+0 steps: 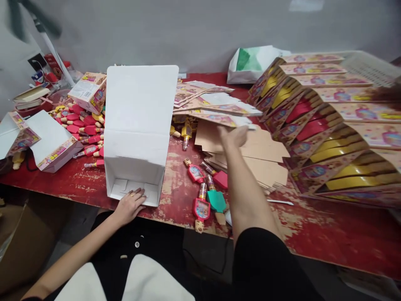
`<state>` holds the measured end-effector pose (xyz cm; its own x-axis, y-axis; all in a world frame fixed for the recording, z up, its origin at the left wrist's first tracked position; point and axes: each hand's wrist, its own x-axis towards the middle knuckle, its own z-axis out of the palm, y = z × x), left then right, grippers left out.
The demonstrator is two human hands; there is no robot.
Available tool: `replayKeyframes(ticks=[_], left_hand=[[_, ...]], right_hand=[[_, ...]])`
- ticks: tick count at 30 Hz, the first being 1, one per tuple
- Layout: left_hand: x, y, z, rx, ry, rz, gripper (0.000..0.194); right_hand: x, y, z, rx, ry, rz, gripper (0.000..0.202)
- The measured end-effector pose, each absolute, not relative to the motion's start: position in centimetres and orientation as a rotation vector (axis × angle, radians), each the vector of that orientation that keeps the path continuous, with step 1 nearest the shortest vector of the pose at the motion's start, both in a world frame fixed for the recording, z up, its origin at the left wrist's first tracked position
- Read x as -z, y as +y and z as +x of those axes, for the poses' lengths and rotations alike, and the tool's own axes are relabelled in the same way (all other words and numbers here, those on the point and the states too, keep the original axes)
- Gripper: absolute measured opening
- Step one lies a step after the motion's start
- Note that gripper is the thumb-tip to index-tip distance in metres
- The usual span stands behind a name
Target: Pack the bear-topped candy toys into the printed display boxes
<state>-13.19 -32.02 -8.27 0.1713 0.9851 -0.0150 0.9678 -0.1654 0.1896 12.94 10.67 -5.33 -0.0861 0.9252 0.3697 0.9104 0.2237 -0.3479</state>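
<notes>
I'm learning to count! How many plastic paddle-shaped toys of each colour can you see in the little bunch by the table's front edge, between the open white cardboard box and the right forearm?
Red plastic paddle-shaped toys: 3
Green plastic paddle-shaped toy: 1
Total: 4 showing

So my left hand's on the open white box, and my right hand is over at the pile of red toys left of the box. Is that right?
Not quite: the right hand isn't at the red toys. The head view shows it right of the box, at the flat cardboard. The left hand is indeed on the open white box.
</notes>
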Motion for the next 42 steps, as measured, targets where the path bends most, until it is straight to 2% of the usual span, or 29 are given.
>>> replayKeyframes(ticks=[2, 3, 6, 11, 14, 17, 19, 21, 24, 27, 31, 34, 38, 42], left_hand=[[8.2, -31.9, -13.2, -0.193, 1.926, 2.251, 0.036], [8.2, -31.9, -13.2, -0.215, 1.922, 2.244, 0.039], [8.1, -31.8, -13.2, -0.283, 1.890, 2.244, 0.047], [7.7, -31.9, -13.1, -0.411, 1.844, 2.219, 0.044], [6.6, -32.3, -12.8, -0.709, 1.782, 2.128, 0.043], [3.9, -32.2, -11.9, -1.182, 1.673, 1.778, 0.046], [1.2, -31.4, -10.8, -1.435, 1.513, 1.371, 0.054], [-1.6, -30.0, -9.8, -1.522, 1.271, 1.024, 0.065], [-4.3, -27.9, -8.8, -1.612, 1.040, 0.847, 0.077], [-4.5, -27.4, -8.8, -1.820, 1.046, 0.834, 0.070], [-2.9, -28.9, -9.0, -1.861, 1.131, 0.886, 0.064], [-2.1, -30.0, -8.8, -1.871, 1.163, 0.835, 0.064], [-2.3, -29.8, -8.0, -2.047, 1.221, 0.667, 0.059], [-3.6, -28.3, -8.2, -2.246, 1.267, 0.694, 0.076]], right_hand=[[7.7, 8.1, 12.6, -0.099, -2.073, -1.781, 0.075], [8.6, 6.7, 12.5, -0.128, -2.123, -1.825, 0.073], [9.5, 3.5, 12.8, -0.169, -2.322, -1.821, 0.047], [6.5, -0.3, 13.3, -0.153, -2.497, -1.757, 0.034], [4.2, -3.9, 15.0, -0.097, -2.500, -1.751, 0.041], [2.6, -9.7, 18.6, 0.081, -2.275, -1.607, 0.049], [2.2, -14.6, 21.1, 0.206, -2.091, -1.374, 0.046], [2.1, -19.4, 22.8, 0.261, -2.060, -1.171, 0.036], [1.6, -24.9, 22.6, 0.152, -2.139, -1.098, 0.028], [-0.2, -27.6, 19.8, -0.157, -1.867, -1.183, 0.047], [-2.6, -27.8, 15.5, -0.854, -1.523, -1.200, 0.081], [-2.4, -26.7, 12.9, -0.970, -1.502, -1.172, 0.105], [-0.2, -26.7, 9.6, -0.908, -1.517, -1.115, 0.104], [1.3, -28.3, 7.9, -0.965, -1.607, -1.062, 0.096]])
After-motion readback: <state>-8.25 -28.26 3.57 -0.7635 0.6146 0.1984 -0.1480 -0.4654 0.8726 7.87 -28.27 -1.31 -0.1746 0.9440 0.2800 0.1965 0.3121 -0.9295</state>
